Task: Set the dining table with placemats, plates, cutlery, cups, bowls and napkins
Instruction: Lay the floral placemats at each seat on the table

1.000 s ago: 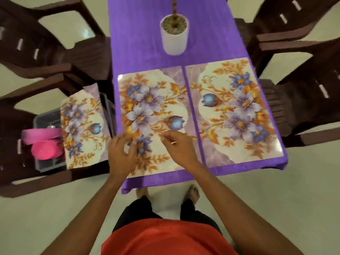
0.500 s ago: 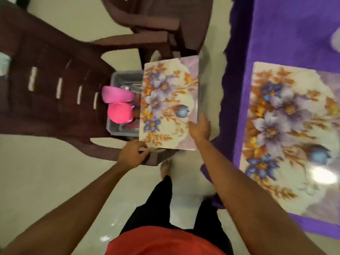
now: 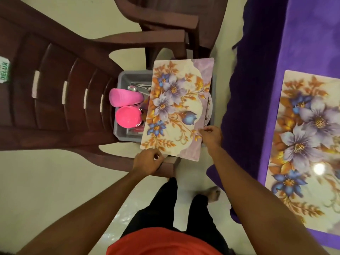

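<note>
Pale tiled floor [image 3: 55, 181], viewed from above.
Brown chair [image 3: 64, 100], left: carries grey tub [image 3: 120, 137] on seat.
Tub contents: pink cup [image 3: 126, 97] on its side; second pink cup [image 3: 128, 116] just beside it, attitude not clear; metal cutlery [image 3: 140, 87] behind the cups; plate [image 3: 209, 107] rim showing past the mat's right edge.
Floral mat [image 3: 174, 107]: lies across the tub, covering its right part, short edge nearest.
Left hand [image 3: 147, 161]: fingers curled, pinching near short edge of mat.
Right hand [image 3: 211, 136]: fingers curled, pinching right long edge close to near corner.
Table [image 3: 312, 34], right: draped in purple cloth [image 3: 253, 89]; laid mat [image 3: 309, 144] flat on top, well apart from tub.
Second chair [image 3: 165, 21]: top centre, beyond tub.
</note>
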A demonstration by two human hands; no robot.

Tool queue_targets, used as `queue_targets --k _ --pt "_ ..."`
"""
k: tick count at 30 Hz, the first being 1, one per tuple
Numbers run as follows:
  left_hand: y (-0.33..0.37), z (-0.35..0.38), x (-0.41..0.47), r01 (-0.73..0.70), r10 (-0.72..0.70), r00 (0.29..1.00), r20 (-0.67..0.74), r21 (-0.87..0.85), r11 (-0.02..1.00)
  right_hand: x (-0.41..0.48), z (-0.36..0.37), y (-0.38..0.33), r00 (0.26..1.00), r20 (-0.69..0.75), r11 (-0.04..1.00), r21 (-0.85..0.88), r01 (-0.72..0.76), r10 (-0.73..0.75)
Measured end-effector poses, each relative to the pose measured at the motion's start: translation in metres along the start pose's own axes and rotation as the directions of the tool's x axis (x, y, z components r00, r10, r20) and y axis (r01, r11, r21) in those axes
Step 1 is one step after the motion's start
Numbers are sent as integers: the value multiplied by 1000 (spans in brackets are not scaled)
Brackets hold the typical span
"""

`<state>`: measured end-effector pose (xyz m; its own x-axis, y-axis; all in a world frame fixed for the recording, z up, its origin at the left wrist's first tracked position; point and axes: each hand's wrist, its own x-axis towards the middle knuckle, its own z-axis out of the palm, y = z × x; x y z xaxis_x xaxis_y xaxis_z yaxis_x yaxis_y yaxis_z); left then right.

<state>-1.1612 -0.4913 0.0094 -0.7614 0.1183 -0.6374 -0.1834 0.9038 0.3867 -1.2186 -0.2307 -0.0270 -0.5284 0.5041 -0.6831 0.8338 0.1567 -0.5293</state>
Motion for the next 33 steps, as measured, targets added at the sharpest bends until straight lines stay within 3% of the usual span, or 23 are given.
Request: queue_targets --k 7,15,21,33 --pt "0 -6 6 21 -17 999 41 -92 996 -7 -6 2 996 -47 993 83 81 -77" --pt "3 -5 9 89 -88 996 17 -95 991 7 -3 11 992 50 948 292 -122 112" --pt "5 -1 7 97 -97 995 7 1 995 -7 7 2 990 -104 971 229 -65 91" --pt "0 -9 13 110 -112 994 -2 -194 975 -11 -7 2 988 -149 980 197 -15 45"
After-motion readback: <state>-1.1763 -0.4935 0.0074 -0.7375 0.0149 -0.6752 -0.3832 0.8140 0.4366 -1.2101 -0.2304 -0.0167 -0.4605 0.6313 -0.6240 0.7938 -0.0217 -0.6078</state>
